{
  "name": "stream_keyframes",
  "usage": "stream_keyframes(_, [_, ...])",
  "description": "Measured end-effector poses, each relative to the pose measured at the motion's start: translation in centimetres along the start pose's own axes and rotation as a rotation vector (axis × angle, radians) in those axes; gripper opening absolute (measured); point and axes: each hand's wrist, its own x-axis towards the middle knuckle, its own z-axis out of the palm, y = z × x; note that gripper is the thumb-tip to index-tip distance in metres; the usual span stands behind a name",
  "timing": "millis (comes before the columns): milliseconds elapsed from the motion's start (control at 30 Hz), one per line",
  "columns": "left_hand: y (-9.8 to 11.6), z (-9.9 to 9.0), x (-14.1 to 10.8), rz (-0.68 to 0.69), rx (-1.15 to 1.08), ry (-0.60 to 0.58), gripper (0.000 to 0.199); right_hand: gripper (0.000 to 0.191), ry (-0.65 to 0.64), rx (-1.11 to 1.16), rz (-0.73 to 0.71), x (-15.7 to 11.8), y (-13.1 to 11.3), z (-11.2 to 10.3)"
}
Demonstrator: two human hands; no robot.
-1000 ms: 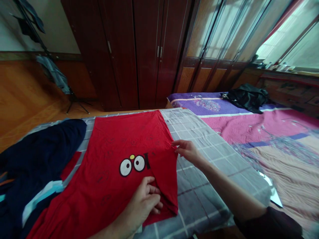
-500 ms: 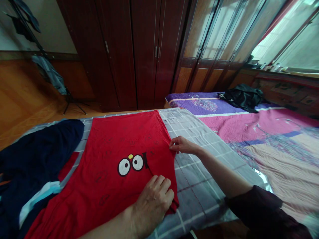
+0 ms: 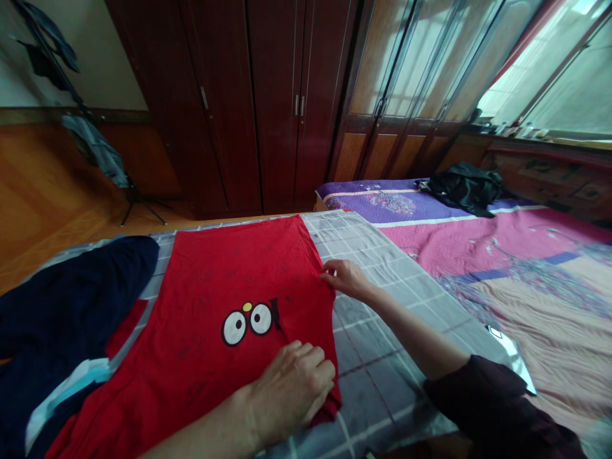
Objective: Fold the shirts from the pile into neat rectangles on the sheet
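A red T-shirt (image 3: 205,280) with printed cartoon eyes and a small yellow spot lies spread over a grey checked cloth (image 3: 363,344). Across the shirt's near right part reaches my left hand (image 3: 299,382), its fingers curled closed on the fabric, which creases around them. Farther off, my right hand (image 3: 348,278) pinches the shirt's right edge between thumb and fingertips. The fingertips of the left hand are hidden behind its knuckles.
A dark navy garment (image 3: 71,299) with white and light blue parts lies to the left. Beyond the right side is a bed with a pink and purple cover (image 3: 411,242), bearing a black garment (image 3: 463,188). Dark red wardrobes (image 3: 277,108) stand behind.
Both hands keep their hold on the shirt and have barely shifted. The fabric by the left hand is creased slightly differently, and the whole view has moved a little.
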Motion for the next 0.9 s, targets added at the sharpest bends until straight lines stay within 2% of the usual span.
stream_keyframes(100, [-1.0, -0.3, 0.7, -0.097, 0.057, 0.092, 0.014, 0.028, 0.048, -0.114, -0.025, -1.0, -1.1, -0.4])
stream_keyframes(200, [-2.9, 0.3, 1.1, -0.308, 0.125, 0.173, 0.017, 0.032, 0.008, -0.202, -0.038, -2.0, -1.4, -0.6])
stream_keyframes(267, [-4.3, 0.9, 1.2, -0.422, 0.155, 0.177, 0.025, 0.03, -0.037, -0.24, -0.046, -2.3, -1.1, -0.6])
stream_keyframes(333, [-5.4, 1.3, 1.0, -0.45, 0.154, 0.14, 0.026, 0.027, -0.067, -0.263, -0.058, -2.4, -0.6, -0.5])
stream_keyframes(467, [-5.6, 0.6, 0.8, -0.425, 0.159, 0.091, 0.026, 0.022, -0.043, -0.287, -0.054, -2.3, -0.4, -0.6])
stream_keyframes(533, [-4.6, -0.1, 0.8, -0.402, 0.196, 0.118, 0.027, 0.021, -0.002, -0.295, -0.052, -2.5, -0.9, -0.4])
stream_keyframes(600, [-3.1, -0.1, 0.8, -0.292, 0.206, 0.167, 0.027, 0.027, 0.061, -0.298, -0.084, -3.0, -1.8, 0.1])
stream_keyframes(667, [-1.6, 0.7, 0.7, -0.126, 0.178, 0.213, 0.027, 0.043, 0.116, -0.299, -0.172, -3.6, -2.7, 1.3])
stream_keyframes(733, [-0.5, 2.3, 0.4, -0.009, 0.149, 0.224, 0.043, 0.061, 0.115, -0.309, -0.278, -3.9, -3.1, 2.8])
stream_keyframes(800, [0.3, 3.9, 0.0, 0.014, 0.125, 0.183, 0.057, 0.071, 0.052, -0.33, -0.325, -3.5, -3.0, 4.1])
stream_keyframes(900, [0.7, 5.4, -0.7, -0.032, 0.071, 0.086, 0.059, 0.07, 0.002, -0.377, -0.243, -2.0, -2.3, 4.9])
